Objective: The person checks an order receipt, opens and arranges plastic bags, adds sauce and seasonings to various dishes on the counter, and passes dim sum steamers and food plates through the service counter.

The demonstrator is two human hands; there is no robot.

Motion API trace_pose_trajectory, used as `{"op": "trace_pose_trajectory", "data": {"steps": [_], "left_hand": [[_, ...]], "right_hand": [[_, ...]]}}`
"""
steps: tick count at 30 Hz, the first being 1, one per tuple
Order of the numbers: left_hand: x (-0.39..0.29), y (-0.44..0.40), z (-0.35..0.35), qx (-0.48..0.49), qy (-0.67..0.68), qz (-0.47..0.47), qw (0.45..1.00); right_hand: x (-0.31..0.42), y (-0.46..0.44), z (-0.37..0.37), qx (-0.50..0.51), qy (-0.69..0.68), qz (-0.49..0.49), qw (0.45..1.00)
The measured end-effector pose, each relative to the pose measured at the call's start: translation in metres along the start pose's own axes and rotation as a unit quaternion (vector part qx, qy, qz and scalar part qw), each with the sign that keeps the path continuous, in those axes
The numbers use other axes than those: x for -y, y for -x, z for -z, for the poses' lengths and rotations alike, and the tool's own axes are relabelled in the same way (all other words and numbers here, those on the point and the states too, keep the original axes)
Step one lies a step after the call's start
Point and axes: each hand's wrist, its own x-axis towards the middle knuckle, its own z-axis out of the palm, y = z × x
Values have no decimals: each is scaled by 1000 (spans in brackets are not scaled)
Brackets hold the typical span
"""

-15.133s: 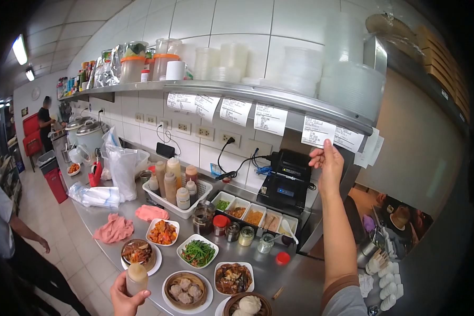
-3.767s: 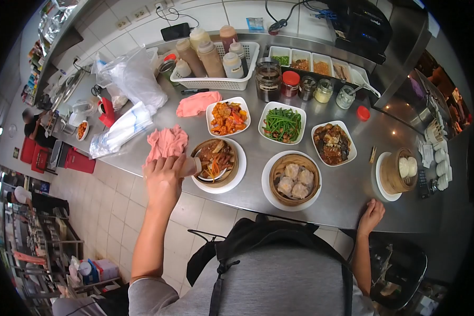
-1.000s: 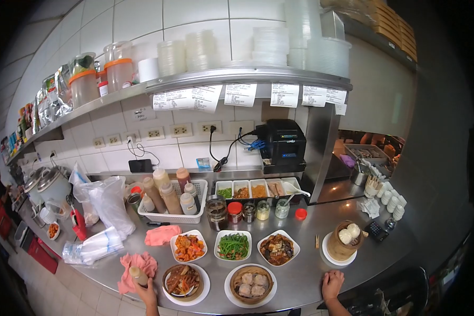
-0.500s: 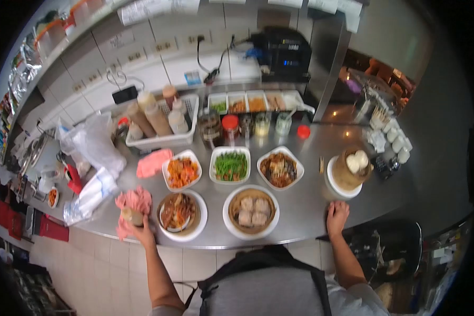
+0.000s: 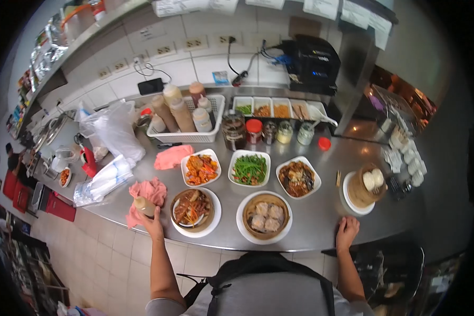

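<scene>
My left hand [image 5: 151, 224] is wrapped round a squeeze bottle [image 5: 144, 206] with pale brown contents, over a crumpled pink cloth [image 5: 151, 190] by the counter's front edge. Just right of it, a steamer of brown meat [image 5: 193, 207] rests on a white plate. My right hand [image 5: 347, 230] rests at the front edge with its fingers curled; what they hold, if anything, is hidden. Above that hand, a steamer with white buns [image 5: 373, 180] stands on a plate. Between my hands is a steamer of dumplings [image 5: 267, 216].
Bowls of orange-red food [image 5: 201, 169], green beans [image 5: 249, 169] and dark brown food [image 5: 298, 179] form a row. Behind them are a white basket [image 5: 187, 137] of bottles, jars, a condiment tray and a black printer [image 5: 314, 63]. Plastic bags [image 5: 113, 137] lie left; a metal counter [image 5: 321, 210] spans the front.
The view has tilted down from the shelf since a second ago. Compared with the oldest frame, my right hand has come down from the paper slips to the counter edge. The bottle remains in my left hand.
</scene>
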Motion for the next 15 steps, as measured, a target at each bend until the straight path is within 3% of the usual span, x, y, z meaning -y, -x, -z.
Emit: {"op": "trace_pose_trajectory", "data": {"steps": [5, 7, 9, 11, 13, 15], "left_hand": [[6, -44, 14, 55, 97, 22, 994], [-26, -70, 4, 32, 127, -14, 991], [-64, -98, -5, 68, 146, 33, 986], [-94, -123, -30, 58, 31, -12, 998], [-86, -162, -57, 123, -148, -78, 978], [-97, -180, -95, 112, -52, -15, 992]], "right_hand": [[2, -2, -1, 13, 11, -8, 1000], [3, -2, -1, 28, 11, -19, 999], [1, -1, -2, 33, 13, -14, 999], [-1, -1, -2, 44, 15, -14, 999], [-4, -1, -4, 38, 9, -10, 999], [-2, -2, -3, 38, 4, -16, 999]]}}
